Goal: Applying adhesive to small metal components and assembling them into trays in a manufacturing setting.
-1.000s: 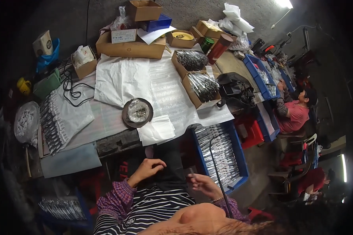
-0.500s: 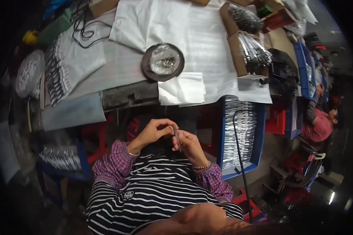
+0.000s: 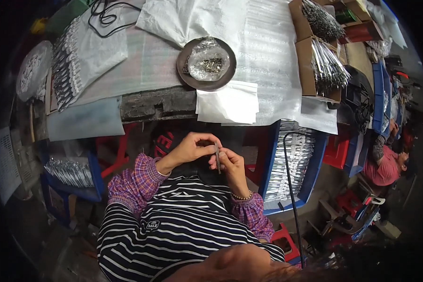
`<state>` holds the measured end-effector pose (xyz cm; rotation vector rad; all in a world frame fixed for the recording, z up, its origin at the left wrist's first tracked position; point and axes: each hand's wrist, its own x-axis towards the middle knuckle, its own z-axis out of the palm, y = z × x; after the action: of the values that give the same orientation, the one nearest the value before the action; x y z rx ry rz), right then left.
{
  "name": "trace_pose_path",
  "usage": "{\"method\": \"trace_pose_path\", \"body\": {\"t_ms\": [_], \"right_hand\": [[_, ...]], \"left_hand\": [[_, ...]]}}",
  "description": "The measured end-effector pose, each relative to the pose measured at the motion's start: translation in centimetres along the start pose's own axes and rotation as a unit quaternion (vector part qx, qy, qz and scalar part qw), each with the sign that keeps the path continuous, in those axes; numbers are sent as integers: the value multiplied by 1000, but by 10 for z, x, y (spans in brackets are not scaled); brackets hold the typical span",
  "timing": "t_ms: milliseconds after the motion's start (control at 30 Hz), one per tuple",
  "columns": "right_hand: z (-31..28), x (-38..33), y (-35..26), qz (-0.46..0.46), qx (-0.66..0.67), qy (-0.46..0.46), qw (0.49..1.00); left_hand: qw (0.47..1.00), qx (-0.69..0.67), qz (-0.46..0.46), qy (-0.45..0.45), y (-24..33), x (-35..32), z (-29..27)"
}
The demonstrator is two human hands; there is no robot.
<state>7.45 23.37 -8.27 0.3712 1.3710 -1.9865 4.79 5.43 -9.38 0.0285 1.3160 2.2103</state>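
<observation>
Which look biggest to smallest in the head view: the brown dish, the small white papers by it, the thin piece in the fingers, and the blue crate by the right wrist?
1. Blue crate
2. Brown dish and white papers: too alike to rank
3. Thin piece

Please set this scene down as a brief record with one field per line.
Right hand: pinches a thin grey piece between thumb and fingers
Left hand: thumb and finger at the piece's upper end; whether they grip it is unclear
On the table: round dark dish bearing clear plastic with small metallic bits; white sheets at the near edge
Table's right side: cardboard box of slender metallic items
Below, right: blue crate of shiny bundles
Far right: co-worker in a pinkish-red top
</observation>
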Motion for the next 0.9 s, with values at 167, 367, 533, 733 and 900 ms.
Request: {"method": "trace_pose_path", "body": {"t_ms": [167, 367, 533, 733, 900], "right_hand": [[3, 1, 0, -22, -32, -1, 999], [3, 1, 7, -89, -140, 28, 986], [5, 5, 0, -137, -178, 55, 973], [11, 9, -5, -171, -255, 26, 951], [17, 7, -5, -133, -242, 13, 961]], "left_hand": [[998, 55, -2, 31, -10, -3, -7], [997, 58, 15, 49, -11, -9, -11], [995, 35, -7, 94, -7, -16, -19], [993, -21, -24, 116, -9, -21, -22], [989, -67, -14, 133, -7, -21, -20]]}}
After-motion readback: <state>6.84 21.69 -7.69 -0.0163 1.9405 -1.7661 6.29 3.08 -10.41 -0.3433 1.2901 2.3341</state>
